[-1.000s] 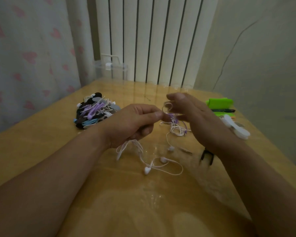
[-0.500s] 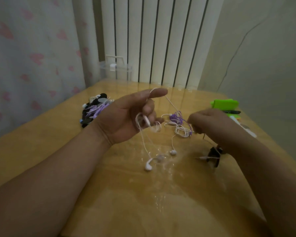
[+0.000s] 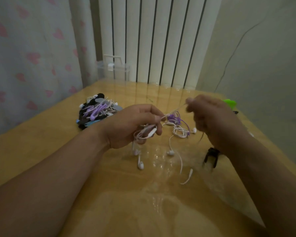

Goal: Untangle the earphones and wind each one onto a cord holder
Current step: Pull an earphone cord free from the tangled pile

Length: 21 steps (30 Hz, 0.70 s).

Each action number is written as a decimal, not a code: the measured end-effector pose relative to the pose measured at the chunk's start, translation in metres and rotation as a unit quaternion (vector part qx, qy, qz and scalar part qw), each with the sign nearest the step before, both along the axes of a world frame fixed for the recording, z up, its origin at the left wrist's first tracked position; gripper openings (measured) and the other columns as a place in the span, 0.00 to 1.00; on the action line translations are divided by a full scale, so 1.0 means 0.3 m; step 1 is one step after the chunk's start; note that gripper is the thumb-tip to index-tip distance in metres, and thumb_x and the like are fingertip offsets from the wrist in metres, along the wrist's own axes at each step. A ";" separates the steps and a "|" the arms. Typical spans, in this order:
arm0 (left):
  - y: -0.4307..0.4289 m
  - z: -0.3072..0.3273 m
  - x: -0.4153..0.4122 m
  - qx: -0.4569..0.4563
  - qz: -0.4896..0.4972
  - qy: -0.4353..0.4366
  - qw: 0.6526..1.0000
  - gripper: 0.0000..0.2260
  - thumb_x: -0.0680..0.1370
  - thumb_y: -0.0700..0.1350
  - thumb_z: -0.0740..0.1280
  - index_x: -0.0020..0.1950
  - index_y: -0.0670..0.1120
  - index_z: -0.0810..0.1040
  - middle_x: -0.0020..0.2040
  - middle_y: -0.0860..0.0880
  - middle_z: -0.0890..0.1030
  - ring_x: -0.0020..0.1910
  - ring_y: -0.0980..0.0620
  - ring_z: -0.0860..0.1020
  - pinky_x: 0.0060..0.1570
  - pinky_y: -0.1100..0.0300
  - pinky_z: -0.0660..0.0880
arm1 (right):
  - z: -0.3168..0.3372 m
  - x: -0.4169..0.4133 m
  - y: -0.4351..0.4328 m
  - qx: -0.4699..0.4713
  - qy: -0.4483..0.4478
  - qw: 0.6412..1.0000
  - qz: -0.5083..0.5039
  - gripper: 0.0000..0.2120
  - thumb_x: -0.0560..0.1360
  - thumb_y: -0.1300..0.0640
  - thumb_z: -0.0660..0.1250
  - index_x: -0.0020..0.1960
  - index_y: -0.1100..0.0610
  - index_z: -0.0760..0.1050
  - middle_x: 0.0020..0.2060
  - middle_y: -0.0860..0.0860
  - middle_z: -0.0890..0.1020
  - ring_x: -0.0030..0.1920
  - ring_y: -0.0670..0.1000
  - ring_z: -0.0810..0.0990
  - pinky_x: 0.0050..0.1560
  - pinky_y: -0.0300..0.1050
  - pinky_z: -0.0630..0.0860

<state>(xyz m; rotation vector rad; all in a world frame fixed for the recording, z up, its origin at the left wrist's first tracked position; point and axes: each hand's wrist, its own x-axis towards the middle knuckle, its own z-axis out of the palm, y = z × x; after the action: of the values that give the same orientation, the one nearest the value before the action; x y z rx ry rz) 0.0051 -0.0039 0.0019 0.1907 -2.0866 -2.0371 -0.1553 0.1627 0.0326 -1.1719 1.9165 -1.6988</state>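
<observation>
**Earphones.** The white earphones (image 3: 149, 133) are held above the bench (image 3: 41, 151), near centre, bunched in the left hand (image 3: 132, 127). That hand's fingers are curled round several loops and the inline remote. Its thumb and forefinger pinch one strand (image 3: 175, 109), which runs up and right to the right hand (image 3: 212, 120). The right hand pinches the far end of that strand at its fingertips, with the other fingers loosely bent.

**Judgement.** The strand is drawn taut between the hands, most likely to show where it crosses the rest. Untangling is in hand and no winding has begun.

**Earbuds.** The earbuds (image 3: 140, 165) hang below the left hand, at or just above the bench. Contact cannot be confirmed.

**On the bench.** Beneath the taut strand lies a purple cord (image 3: 176, 119) knotted with a white coil (image 3: 179, 133). A white lead trails from it toward the near edge. Whether this belongs to the held set cannot be told.

**Surroundings.**
- A black clip (image 3: 211, 156), possibly a cord holder, lies just beside the right wrist, within easy reach.
- A pile (image 3: 96, 112) of purple, black and blue pieces sits far left. Holders cannot be told apart from wound sets.
- A green object (image 3: 230, 103) is mostly hidden behind the right hand.
- A clear box (image 3: 115, 70) stands at the far edge.

**Visibility.** The right hand is blurred, so its fingertips are hard to read.
</observation>
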 end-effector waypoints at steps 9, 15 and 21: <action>-0.015 -0.009 -0.010 -0.032 0.070 0.028 0.997 0.07 0.85 0.42 0.63 0.57 0.41 0.79 0.34 0.46 0.76 0.26 0.54 0.66 0.24 0.65 0.61 | 0.011 -0.048 0.001 -0.180 -0.335 0.922 0.074 0.14 0.81 0.62 0.59 0.38 0.53 0.64 0.32 0.48 0.60 0.26 0.45 0.59 0.24 0.36 0.62; -0.053 -0.005 -0.012 0.020 0.139 0.137 0.980 0.04 0.80 0.40 0.69 0.49 0.48 0.75 0.32 0.51 0.65 0.27 0.54 0.60 0.28 0.58 0.54 | -0.036 -0.062 -0.026 -0.052 -0.136 0.989 0.016 0.12 0.81 0.67 0.64 0.43 0.56 0.66 0.30 0.52 0.73 0.26 0.47 0.60 0.23 0.37 0.59; -0.108 0.017 0.009 0.307 0.303 0.253 0.866 0.11 0.80 0.34 0.60 0.41 0.47 0.71 0.31 0.51 0.70 0.28 0.56 0.67 0.26 0.64 0.64 | -0.036 -0.065 -0.023 -0.034 -0.150 0.988 -0.012 0.06 0.84 0.61 0.61 0.58 0.60 0.76 0.29 0.52 0.74 0.26 0.47 0.62 0.23 0.38 0.59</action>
<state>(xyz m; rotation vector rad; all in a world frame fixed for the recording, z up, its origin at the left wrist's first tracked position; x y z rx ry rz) 0.0078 -0.0364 0.0068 0.3192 -0.8705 -1.9685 -0.1749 0.1557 0.0218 -0.8599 1.7065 -1.8465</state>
